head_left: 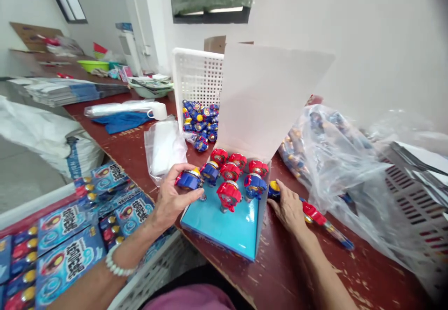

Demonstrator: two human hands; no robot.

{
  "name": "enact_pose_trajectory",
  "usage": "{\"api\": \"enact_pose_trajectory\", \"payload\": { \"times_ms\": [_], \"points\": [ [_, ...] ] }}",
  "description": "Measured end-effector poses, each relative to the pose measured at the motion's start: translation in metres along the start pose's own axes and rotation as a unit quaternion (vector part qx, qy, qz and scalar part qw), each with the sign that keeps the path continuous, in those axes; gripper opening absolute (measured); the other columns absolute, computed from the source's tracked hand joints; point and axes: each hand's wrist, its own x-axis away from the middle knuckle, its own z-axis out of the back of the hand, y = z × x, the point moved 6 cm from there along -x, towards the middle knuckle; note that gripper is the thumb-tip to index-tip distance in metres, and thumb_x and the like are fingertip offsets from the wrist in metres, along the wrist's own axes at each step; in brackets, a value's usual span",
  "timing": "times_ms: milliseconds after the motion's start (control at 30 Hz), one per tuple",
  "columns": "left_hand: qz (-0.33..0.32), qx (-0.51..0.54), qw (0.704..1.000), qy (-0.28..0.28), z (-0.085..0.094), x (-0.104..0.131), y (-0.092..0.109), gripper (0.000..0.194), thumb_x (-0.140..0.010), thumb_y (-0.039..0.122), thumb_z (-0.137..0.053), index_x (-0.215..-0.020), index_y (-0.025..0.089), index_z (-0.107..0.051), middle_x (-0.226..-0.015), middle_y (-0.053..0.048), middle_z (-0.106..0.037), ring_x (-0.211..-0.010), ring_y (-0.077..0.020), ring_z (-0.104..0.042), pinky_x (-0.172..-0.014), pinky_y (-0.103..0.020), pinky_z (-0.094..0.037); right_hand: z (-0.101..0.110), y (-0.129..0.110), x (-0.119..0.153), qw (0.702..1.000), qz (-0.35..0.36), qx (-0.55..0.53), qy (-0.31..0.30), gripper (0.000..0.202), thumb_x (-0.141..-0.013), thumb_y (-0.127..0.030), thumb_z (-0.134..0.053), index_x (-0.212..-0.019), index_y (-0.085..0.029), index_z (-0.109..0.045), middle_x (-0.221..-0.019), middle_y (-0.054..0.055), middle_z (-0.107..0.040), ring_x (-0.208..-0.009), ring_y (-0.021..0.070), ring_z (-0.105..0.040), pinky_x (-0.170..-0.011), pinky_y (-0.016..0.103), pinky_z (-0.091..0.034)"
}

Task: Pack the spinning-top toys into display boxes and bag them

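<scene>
My left hand (pixel 167 200) grips a blue spinning-top-like toy (pixel 189 179) with a yellow knob between thumb and fingers, at the left edge of an open display box (pixel 217 228). Several red toys (pixel 229 194) and blue toys (pixel 255 185) stand upright in the box's light-blue insert, mostly toward the back. The box's white lid (pixel 266 95) is raised behind them. Right of the box, my right hand (pixel 289 205) is closed around another blue toy (pixel 274 189) with a yellow knob, low at the table; its fingers partly hide it. Beside that hand lies a red toy (pixel 314 213) with a clear tube.
A white basket (pixel 178 83) holding blue toys stands behind the box. Clear plastic bags (pixel 325 146) and a grey crate (pixel 413 198) occupy the right. At lower left, a crate holds packed boxes (pixel 70 263). White bags (pixel 166 149) and a blue cloth (pixel 122 121) lie on the table.
</scene>
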Motion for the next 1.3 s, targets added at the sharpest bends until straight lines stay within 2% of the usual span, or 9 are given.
{"api": "enact_pose_trajectory", "payload": {
  "times_ms": [233, 367, 600, 667, 767, 867, 933, 1033, 1300],
  "points": [
    [-0.043, -0.050, 0.994, -0.084, -0.011, -0.002, 0.009, 0.047, -0.067, 0.023, -0.077, -0.107, 0.022, -0.054, -0.105, -0.006, -0.064, -0.090, -0.0205, -0.063, -0.080, -0.032, -0.049, 0.008, -0.005, -0.018, 0.999, -0.009, 0.021, -0.033, 0.059, -0.088, -0.043, -0.055, -0.141, -0.024, -0.035, -0.141, 0.015, -0.045, -0.107, 0.0376, -0.054, -0.079, 0.052, -0.046],
    [-0.070, -0.078, 0.989, -0.101, -0.014, -0.003, 0.017, 0.044, -0.066, 0.020, -0.076, -0.105, 0.022, -0.056, -0.109, -0.006, -0.061, -0.094, -0.0215, -0.062, -0.081, -0.032, -0.048, 0.002, -0.004, -0.025, 0.998, 0.000, 0.008, -0.055, 0.047, -0.087, -0.042, -0.058, -0.131, -0.030, -0.048, -0.121, 0.013, -0.059, -0.099, 0.0360, -0.056, -0.076, 0.051, -0.045],
    [-0.088, -0.065, 0.992, -0.066, -0.015, -0.021, 0.011, 0.042, -0.066, 0.022, -0.077, -0.102, 0.022, -0.056, -0.104, -0.002, -0.061, -0.087, -0.0182, -0.061, -0.077, -0.029, -0.048, 0.026, 0.004, -0.029, 0.992, -0.030, -0.112, 0.058, 0.054, -0.084, -0.046, -0.058, -0.129, -0.018, -0.045, -0.116, 0.015, -0.055, -0.102, 0.0287, -0.056, -0.083, 0.044, -0.047],
    [-0.079, -0.034, 0.994, -0.070, -0.014, -0.021, 0.006, 0.045, -0.067, 0.023, -0.077, -0.106, 0.023, -0.054, -0.105, -0.003, -0.060, -0.082, -0.0170, -0.061, -0.073, -0.028, -0.048, 0.048, 0.009, -0.023, 0.955, -0.059, -0.245, 0.155, 0.061, -0.080, -0.049, -0.063, -0.130, -0.019, -0.046, -0.119, 0.013, -0.055, -0.106, 0.0265, -0.055, -0.090, 0.043, -0.046],
    [-0.070, -0.017, 0.994, -0.077, -0.011, -0.016, 0.002, 0.046, -0.067, 0.023, -0.078, -0.106, 0.023, -0.055, -0.108, -0.004, -0.059, -0.083, -0.0177, -0.062, -0.074, -0.029, -0.049, 0.069, 0.026, -0.010, 0.828, -0.170, -0.476, 0.243, 0.065, -0.070, -0.051, -0.072, -0.125, -0.022, -0.051, -0.105, 0.004, -0.060, -0.091, 0.0208, -0.060, -0.085, 0.042, -0.050],
    [-0.093, -0.034, 0.991, -0.091, -0.011, -0.011, 0.010, 0.043, -0.064, 0.021, -0.079, -0.102, 0.022, -0.058, -0.111, -0.005, -0.059, -0.096, -0.0217, -0.061, -0.084, -0.032, -0.049, 0.064, 0.038, 0.000, 0.652, -0.261, -0.678, 0.216, 0.057, -0.062, -0.050, -0.078, -0.107, -0.023, -0.056, -0.084, -0.003, -0.060, -0.070, 0.0153, -0.061, -0.069, 0.038, -0.056],
    [-0.113, -0.058, 0.986, -0.104, -0.014, -0.009, 0.017, 0.041, -0.064, 0.021, -0.078, -0.101, 0.021, -0.059, -0.111, -0.005, -0.060, -0.103, -0.0235, -0.059, -0.090, -0.034, -0.047, 0.056, 0.044, 0.007, 0.568, -0.297, -0.745, 0.186, 0.047, -0.062, -0.050, -0.078, -0.092, -0.022, -0.056, -0.079, -0.003, -0.061, -0.070, 0.0171, -0.063, -0.062, 0.036, -0.056],
    [-0.115, -0.101, 0.984, -0.090, -0.018, -0.012, 0.021, 0.039, -0.065, 0.021, -0.076, -0.100, 0.021, -0.058, -0.107, -0.005, -0.061, -0.100, -0.0226, -0.060, -0.088, -0.034, -0.048, 0.041, 0.056, 0.023, 0.526, -0.351, -0.756, 0.168, 0.041, -0.068, -0.053, -0.073, -0.088, -0.021, -0.055, -0.085, 0.001, -0.066, -0.080, 0.0230, -0.067, -0.061, 0.040, -0.058],
    [-0.167, -0.090, 0.980, -0.056, -0.022, -0.019, 0.025, 0.040, -0.066, 0.019, -0.076, -0.101, 0.021, -0.057, -0.108, -0.004, -0.058, -0.101, -0.0209, -0.058, -0.089, -0.033, -0.046, 0.036, 0.053, 0.055, 0.523, -0.361, -0.758, 0.150, 0.036, -0.074, -0.051, -0.070, -0.094, -0.022, -0.061, -0.094, 0.004, -0.069, -0.085, 0.0255, -0.069, -0.063, 0.045, -0.059]
  ]
}}
